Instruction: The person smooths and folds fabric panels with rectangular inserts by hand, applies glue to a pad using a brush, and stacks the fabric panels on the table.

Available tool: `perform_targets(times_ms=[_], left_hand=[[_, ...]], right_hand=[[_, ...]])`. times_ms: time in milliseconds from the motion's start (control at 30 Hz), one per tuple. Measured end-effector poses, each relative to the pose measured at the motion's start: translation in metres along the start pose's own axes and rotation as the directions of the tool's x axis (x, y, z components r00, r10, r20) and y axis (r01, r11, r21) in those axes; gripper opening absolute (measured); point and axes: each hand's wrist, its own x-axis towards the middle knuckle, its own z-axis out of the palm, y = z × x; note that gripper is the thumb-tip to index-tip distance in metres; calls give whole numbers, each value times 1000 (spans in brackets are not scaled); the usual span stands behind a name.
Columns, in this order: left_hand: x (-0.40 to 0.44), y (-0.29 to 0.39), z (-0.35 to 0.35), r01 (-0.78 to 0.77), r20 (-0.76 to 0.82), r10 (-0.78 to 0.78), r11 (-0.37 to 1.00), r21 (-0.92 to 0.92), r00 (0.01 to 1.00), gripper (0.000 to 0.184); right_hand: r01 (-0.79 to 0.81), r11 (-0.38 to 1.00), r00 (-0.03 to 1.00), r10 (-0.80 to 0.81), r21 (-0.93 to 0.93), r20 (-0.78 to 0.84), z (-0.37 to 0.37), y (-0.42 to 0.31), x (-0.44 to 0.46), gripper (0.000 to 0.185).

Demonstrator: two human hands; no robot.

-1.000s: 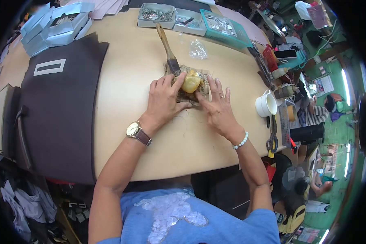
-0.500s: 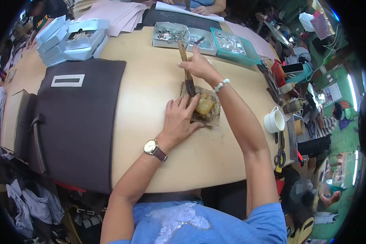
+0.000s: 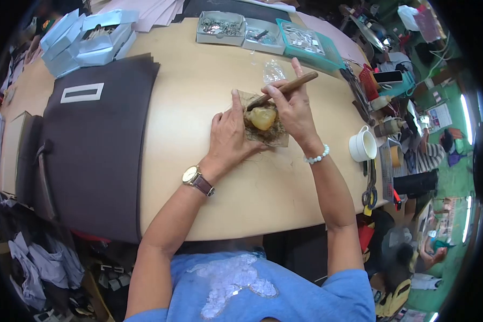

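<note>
A yellowish, waxy-looking lump [image 3: 263, 118] sits on a small stained square pad [image 3: 280, 140] on the table. My right hand [image 3: 297, 114] is closed around a wooden-handled tool [image 3: 298, 82], its index finger pointing up and away. The tool is tilted, and its dark narrow end meets the pad at the lump's upper left; its exact kind is unclear. Along the pad's left side my left hand [image 3: 227, 138] lies open, fingers stretched forward and thumb touching the pad's near edge.
Dark sheets [image 3: 99, 155] with a pale rectangular frame [image 3: 82, 93] and a hammer [image 3: 45, 180] cover the left side. Boxes of metal parts [image 3: 220, 29] and a teal tray [image 3: 327, 51] stand at the back. A white cup [image 3: 363, 145] and scissors [image 3: 369, 196] are at right.
My right hand has come nearer and right, and the tool has swung from nearly upright to a slant. My left fingers have left the tool's end and moved to the pad's left side.
</note>
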Motion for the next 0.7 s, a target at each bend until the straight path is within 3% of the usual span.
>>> perform_targets(times_ms=[67,167,267,367,467,633,700], left_hand=[[0,-1,0,2,10,-2,1000,12,1000,131],[-1,-2,0,-17,21,17,999,34,1000,128],[-1,0,0,-40,2,40,999,14,999,125],[2,-3,1,2,58,2,997,-75,998,124],[0,-5,6,-39,14,42,987,-154,999,124],[-3,-1,1,-106,45,105,994,26,993,120],[-2,-2,-1,-119,35,118,993,10,992,119]], right_hand=[[-42,999,999,41,12,34,-3,0,2,83],[58,995,996,-52,-87,76,-11,14,-4,97],[9,983,989,18,-183,147,-7,5,-18,110],[-14,974,978,61,-227,202,-10,5,-19,114],[-34,972,978,81,-234,191,-9,5,-21,118],[-85,996,994,85,-6,74,-16,4,-29,114],[-89,996,996,89,18,-10,-29,16,-28,112]])
